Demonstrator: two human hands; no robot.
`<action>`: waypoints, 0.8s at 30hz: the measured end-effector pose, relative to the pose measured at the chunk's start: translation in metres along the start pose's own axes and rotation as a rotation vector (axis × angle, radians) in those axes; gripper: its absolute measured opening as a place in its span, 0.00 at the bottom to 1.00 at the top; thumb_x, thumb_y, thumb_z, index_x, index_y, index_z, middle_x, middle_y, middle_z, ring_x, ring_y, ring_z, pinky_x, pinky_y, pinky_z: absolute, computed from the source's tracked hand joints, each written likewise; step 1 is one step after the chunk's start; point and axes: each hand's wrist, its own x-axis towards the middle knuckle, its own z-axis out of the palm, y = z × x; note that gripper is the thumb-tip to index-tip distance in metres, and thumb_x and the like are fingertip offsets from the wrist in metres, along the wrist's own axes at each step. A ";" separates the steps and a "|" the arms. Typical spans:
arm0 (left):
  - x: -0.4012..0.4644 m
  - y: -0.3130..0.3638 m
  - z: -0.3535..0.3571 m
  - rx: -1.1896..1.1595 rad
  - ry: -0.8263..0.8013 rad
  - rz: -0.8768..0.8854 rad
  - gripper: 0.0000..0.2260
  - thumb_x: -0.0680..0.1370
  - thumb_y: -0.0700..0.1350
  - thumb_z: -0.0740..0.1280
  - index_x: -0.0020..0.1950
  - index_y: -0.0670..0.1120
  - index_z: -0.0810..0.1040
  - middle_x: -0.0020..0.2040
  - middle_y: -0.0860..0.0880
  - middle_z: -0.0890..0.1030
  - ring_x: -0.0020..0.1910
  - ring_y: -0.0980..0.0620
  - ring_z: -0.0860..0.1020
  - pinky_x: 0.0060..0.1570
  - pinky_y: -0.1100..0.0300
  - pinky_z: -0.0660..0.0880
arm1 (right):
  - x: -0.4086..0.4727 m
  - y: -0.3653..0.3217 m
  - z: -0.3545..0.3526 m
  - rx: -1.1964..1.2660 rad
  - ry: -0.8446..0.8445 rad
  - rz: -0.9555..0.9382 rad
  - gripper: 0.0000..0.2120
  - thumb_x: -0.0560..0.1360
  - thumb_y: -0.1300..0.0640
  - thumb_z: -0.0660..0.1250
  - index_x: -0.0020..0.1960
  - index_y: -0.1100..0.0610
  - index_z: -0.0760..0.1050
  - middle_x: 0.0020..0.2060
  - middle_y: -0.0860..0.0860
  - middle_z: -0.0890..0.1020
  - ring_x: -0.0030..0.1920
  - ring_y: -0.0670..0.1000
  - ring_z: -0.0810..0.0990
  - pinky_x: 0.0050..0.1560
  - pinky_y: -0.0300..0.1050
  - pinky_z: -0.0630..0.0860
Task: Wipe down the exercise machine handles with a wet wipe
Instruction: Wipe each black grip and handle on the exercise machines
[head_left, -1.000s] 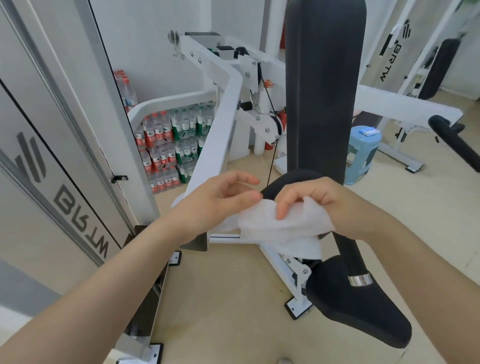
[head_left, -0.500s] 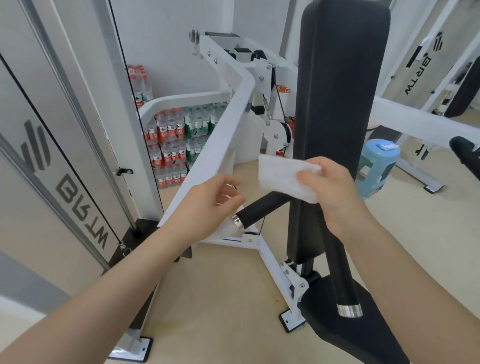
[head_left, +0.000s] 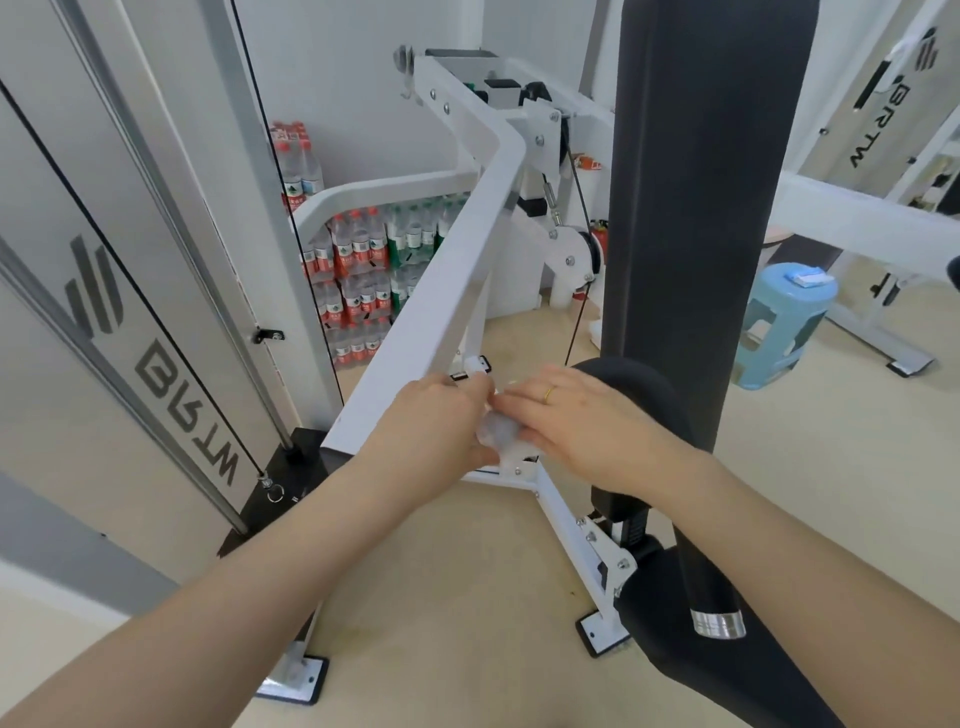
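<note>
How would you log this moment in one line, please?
hands: left, right together | wipe bunched between them | handle hidden

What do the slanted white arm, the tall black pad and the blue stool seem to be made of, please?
White arm: likely painted steel tube, with a smooth sheen and bolt heads. Black pad: probably vinyl-covered foam, matte with rounded edges. Blue stool: moulded plastic, glossy with cut-out sides.

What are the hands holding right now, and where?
The wet wipe, bunched between left hand and right hand; only its crumpled middle shows.
</note>
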 end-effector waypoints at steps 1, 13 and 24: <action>-0.001 0.000 0.001 -0.015 0.007 0.002 0.24 0.73 0.53 0.68 0.65 0.46 0.66 0.54 0.48 0.80 0.59 0.47 0.72 0.55 0.57 0.68 | -0.002 0.004 0.001 -0.086 0.014 0.037 0.16 0.75 0.52 0.58 0.58 0.57 0.78 0.50 0.51 0.83 0.50 0.53 0.81 0.63 0.44 0.61; -0.006 -0.003 -0.002 -0.057 0.006 -0.023 0.16 0.74 0.53 0.67 0.56 0.45 0.74 0.53 0.44 0.76 0.50 0.45 0.76 0.51 0.54 0.74 | -0.008 0.014 0.007 -0.410 0.035 0.254 0.16 0.69 0.62 0.65 0.57 0.56 0.75 0.48 0.53 0.81 0.51 0.55 0.79 0.70 0.53 0.52; -0.003 0.000 -0.002 -0.020 -0.018 -0.050 0.16 0.73 0.54 0.68 0.58 0.49 0.72 0.51 0.47 0.79 0.50 0.47 0.75 0.50 0.54 0.74 | 0.004 -0.003 0.013 -0.369 0.059 0.159 0.17 0.70 0.64 0.55 0.53 0.56 0.77 0.43 0.51 0.80 0.46 0.53 0.79 0.64 0.51 0.69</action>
